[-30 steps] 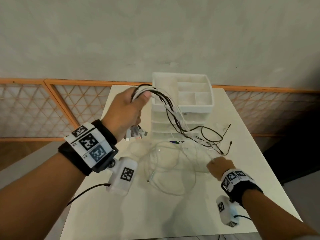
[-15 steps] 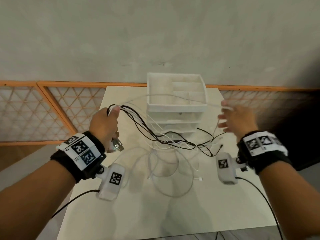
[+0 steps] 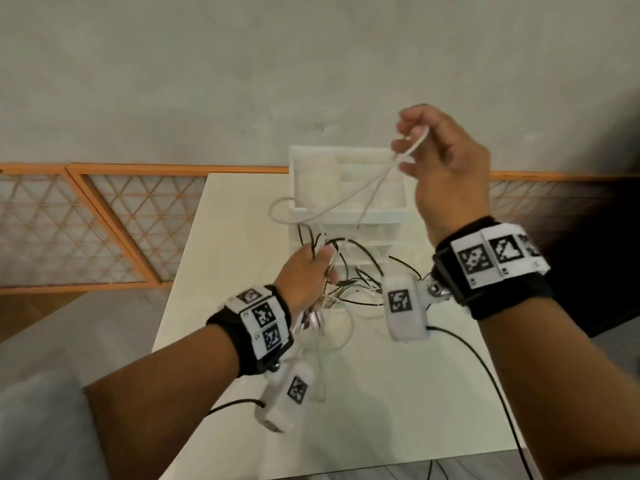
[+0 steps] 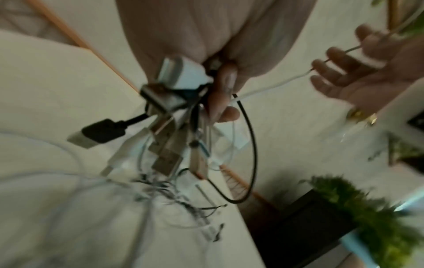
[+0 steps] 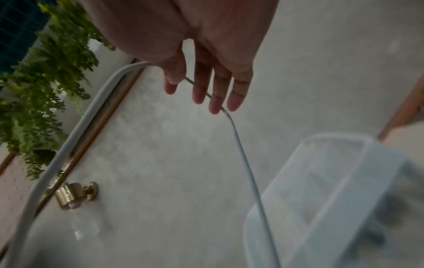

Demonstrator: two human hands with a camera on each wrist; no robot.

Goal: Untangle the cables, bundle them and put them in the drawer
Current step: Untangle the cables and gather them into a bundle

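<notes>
My left hand [image 3: 304, 278] grips a tangled bundle of black and white cables [image 3: 363, 261] just in front of the white drawer unit [image 3: 349, 213]. Several USB plugs [image 4: 165, 101] hang below its fingers [image 4: 220, 94]. One white cable [image 3: 346, 195] runs up out of the bundle to my right hand [image 3: 443, 168], which is raised above the unit's open top tray. In the right wrist view the white cable [image 5: 241, 150] passes under the thumb and across the fingers [image 5: 206, 81], pinched there. Loose loops lie on the white table [image 3: 235, 237].
The drawer unit [image 5: 344, 190] stands at the table's far edge against a grey wall. An orange lattice railing [image 3: 104, 220] runs behind and to the left. Green plants [image 5: 45, 81] and a brass fitting [image 5: 75, 194] are on the right.
My right hand rose from the table's right side to above the drawer unit, drawing one white cable up. My left hand came down and toward the middle with the bundle.
</notes>
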